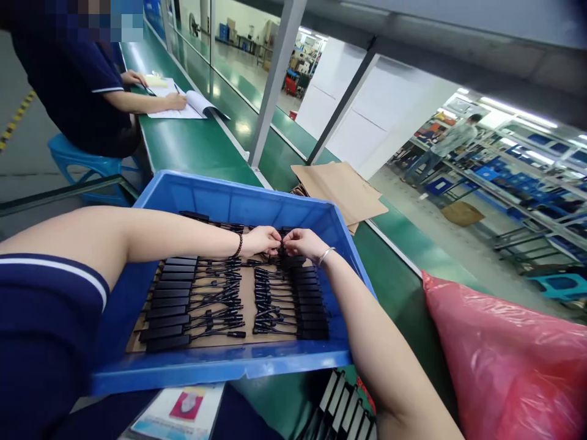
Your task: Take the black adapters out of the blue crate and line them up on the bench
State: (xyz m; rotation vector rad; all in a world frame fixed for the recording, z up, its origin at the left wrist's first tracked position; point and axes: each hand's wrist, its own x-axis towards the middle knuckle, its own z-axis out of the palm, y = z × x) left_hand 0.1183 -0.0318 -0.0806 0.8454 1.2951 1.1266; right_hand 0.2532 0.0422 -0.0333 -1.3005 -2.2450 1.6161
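My left hand (263,241) and my right hand (305,245) meet over the far part of a blue plastic bin (243,355), fingertips pinched close together. Between them is a small dark piece, seemingly the black cable of one of the units; the fingers hide most of it. Below my hands, slim black box-shaped units with short cables (172,293) lie in a left row. A matching right row of black units (312,299) faces them, cable ends toward the middle. Brown cardboard (247,293) lines the layer beneath. My left forearm crosses above the left row.
Flat cardboard sheets (342,189) lie beyond the bin on the green bench (192,146). A pink plastic bag (504,354) bulges at right. More black units (342,406) sit below the bin. At far left a co-worker writes in an open notebook (169,110). Metal posts (275,85) rise behind.
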